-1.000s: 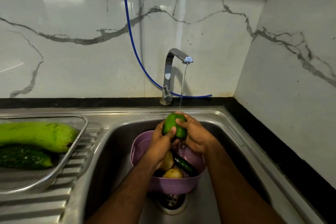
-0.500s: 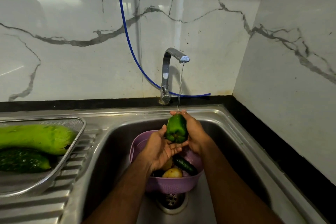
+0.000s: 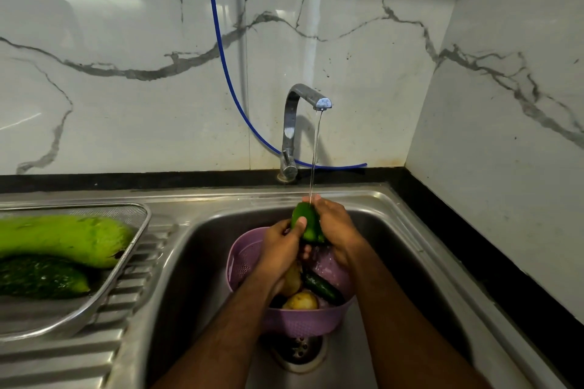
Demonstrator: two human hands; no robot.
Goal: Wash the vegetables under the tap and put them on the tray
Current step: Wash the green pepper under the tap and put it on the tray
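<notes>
Both hands hold the green pepper [image 3: 307,224] under the tap [image 3: 305,98] stream, above the purple basket [image 3: 300,322]: left hand [image 3: 279,241] with thumb across it, right hand [image 3: 335,227] cupping its far side. Wet and glossy, it is probably slippery, light and hollow; grip round its middle.

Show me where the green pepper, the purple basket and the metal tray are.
green pepper [image 3: 309,226], head view, on its glossy side between the two hands.
purple basket [image 3: 303,322], head view, on its near outer wall.
metal tray [image 3: 143,221], head view, on its right rim.
</notes>
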